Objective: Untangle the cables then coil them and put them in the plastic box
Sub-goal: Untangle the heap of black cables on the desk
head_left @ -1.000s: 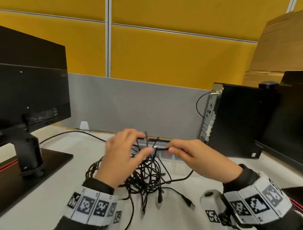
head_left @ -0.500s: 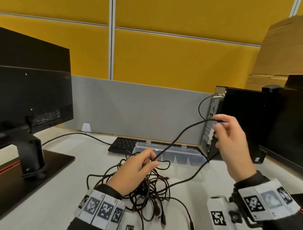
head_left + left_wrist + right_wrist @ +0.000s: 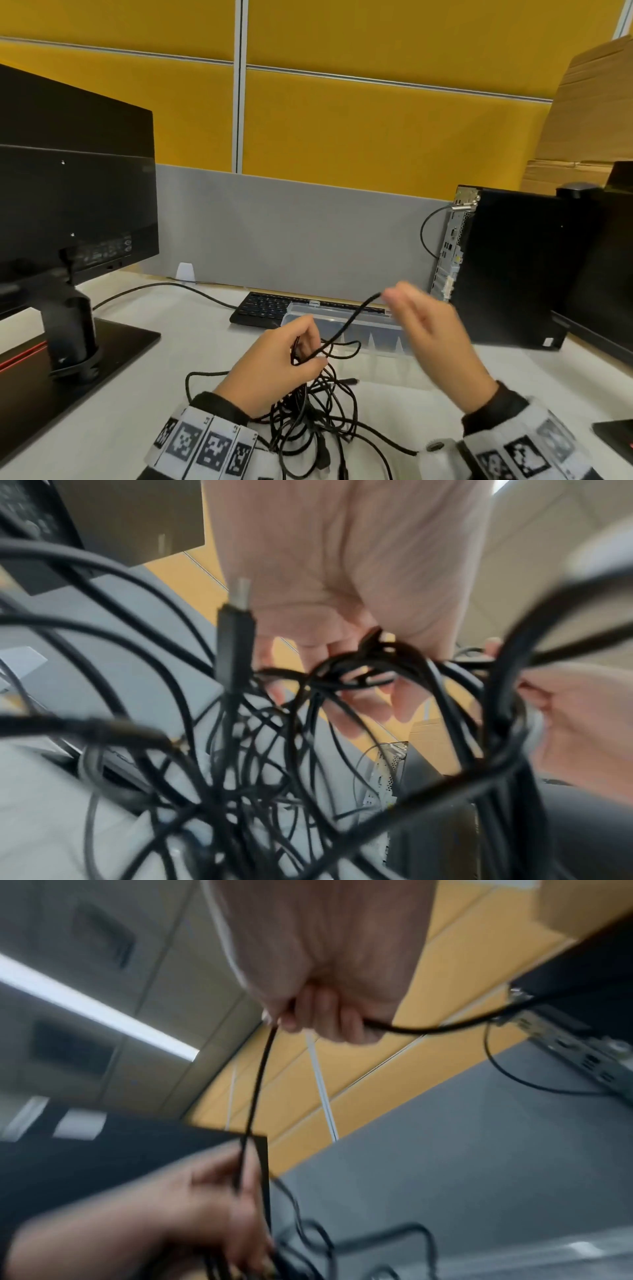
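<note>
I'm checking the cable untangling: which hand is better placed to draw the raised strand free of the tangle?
Probably the right hand: it holds the raised strand above the plastic box, free to draw away. The left hand grips the tangle, anchoring it.

The left hand (image 3: 274,368) sits low, fingers curled round a bunch of thin black cables (image 3: 308,411). The right hand (image 3: 435,342) is raised higher (blurred in the head view), its fingers (image 3: 329,1018) closed on one black strand (image 3: 255,1096) that runs down to the left hand.
</note>
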A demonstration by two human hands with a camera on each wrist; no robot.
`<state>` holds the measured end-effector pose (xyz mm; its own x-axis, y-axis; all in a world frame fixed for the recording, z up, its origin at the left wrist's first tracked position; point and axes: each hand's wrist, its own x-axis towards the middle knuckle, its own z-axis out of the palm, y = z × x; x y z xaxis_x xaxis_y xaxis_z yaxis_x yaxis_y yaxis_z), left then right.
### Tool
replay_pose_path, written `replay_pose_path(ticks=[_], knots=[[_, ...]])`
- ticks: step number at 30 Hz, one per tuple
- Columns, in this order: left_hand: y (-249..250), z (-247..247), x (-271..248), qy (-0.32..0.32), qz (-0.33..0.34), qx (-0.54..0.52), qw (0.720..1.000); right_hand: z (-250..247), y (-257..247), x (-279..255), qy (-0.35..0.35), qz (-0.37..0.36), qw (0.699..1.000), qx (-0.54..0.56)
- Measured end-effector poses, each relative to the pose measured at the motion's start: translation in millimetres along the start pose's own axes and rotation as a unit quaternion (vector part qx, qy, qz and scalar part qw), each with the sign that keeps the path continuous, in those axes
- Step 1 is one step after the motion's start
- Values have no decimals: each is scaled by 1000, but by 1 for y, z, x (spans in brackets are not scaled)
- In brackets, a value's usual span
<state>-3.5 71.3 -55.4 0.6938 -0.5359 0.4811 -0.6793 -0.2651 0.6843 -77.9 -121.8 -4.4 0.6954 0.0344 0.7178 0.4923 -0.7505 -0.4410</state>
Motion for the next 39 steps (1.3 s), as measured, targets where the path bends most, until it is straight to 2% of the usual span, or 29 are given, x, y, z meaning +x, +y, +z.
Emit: replay_pose_path(ticks=[2,4,6,8,9,11,13,16,18,20,22,25,28,31,33,35,36,39], knots=[[0,-1,0,0,-8,-16,1000,-9,3,5,121,8,991,56],[2,0,0,-4,-5,-29,1000,-16,8,7,205,44,973,101],[4,2,-1,-8,4,-30,1000,-21,14,8,221,70,969,89],[6,2,-1,2,8,-28,1000,-23,16,6,188,56,979,-52],[7,3,-1,10,9,-31,999,-23,13,5,173,44,970,-164],[8,4,-1,23,13,-35,999,-18,9,2,125,1,929,-348],[11,6,-1,32,24,-39,998,-1,-4,-3,37,-55,899,-433],[12,7,-1,44,44,-41,997,30,-8,-13,-112,-128,896,-410],[12,6,-2,43,47,-39,997,37,-7,-11,-180,-93,907,-369],[9,3,-2,45,36,-36,998,31,-4,-7,-198,-71,933,-292],[4,-1,-2,44,17,-15,999,24,3,-8,-167,-49,971,-162],[-3,-3,-3,10,-12,23,1000,14,2,-5,-38,-2,999,-24],[-5,-2,-3,-14,-29,33,999,7,4,-5,97,19,994,52],[-5,-2,-2,-38,-56,29,997,-3,10,-6,219,64,965,129],[-4,-2,-3,-69,-81,31,994,-7,14,-7,267,77,948,158],[-2,1,-4,-90,-76,46,992,-11,20,-9,281,76,948,130],[-1,4,-4,-95,-66,61,991,-14,22,-9,264,77,956,102],[0,9,-3,-84,-50,76,992,-25,27,-6,158,80,984,-2]])
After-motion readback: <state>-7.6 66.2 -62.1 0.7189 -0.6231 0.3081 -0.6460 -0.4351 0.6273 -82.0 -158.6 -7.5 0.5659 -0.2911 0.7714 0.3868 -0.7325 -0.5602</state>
